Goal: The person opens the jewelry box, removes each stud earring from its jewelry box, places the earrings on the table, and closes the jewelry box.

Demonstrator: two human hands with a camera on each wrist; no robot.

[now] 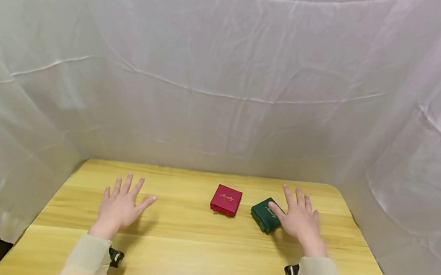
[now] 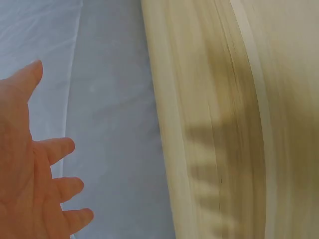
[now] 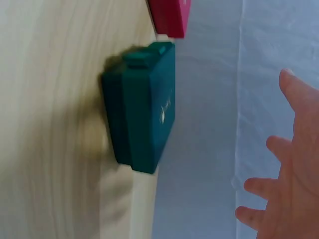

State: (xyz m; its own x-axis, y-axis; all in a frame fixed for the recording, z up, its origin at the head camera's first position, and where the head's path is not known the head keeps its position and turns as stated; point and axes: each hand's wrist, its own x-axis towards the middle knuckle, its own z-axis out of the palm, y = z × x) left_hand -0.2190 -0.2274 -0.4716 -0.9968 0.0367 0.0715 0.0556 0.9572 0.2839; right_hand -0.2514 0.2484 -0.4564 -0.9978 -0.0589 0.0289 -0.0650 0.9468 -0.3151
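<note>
A red jewelry box [image 1: 226, 199] with gold lettering on its lid lies on the wooden table, right of the middle. To its right sits a dark green jewelry box [image 1: 265, 214], turned at an angle, also gold-lettered; both lids are closed. My right hand [image 1: 300, 220] hovers over the green box's right side with fingers spread, its thumb covering a corner in the head view. In the right wrist view a gap shows between that hand [image 3: 294, 164] and the green box [image 3: 144, 107]. Over the table's left part my left hand [image 1: 119, 205] is held with fingers spread, holding nothing.
The pale wooden table [image 1: 184, 265] has rounded far corners. A whitish cloth [image 1: 230, 72] hangs behind it and along both sides. Small black devices are strapped at the left wrist [image 1: 115, 257] and the right wrist [image 1: 291, 272].
</note>
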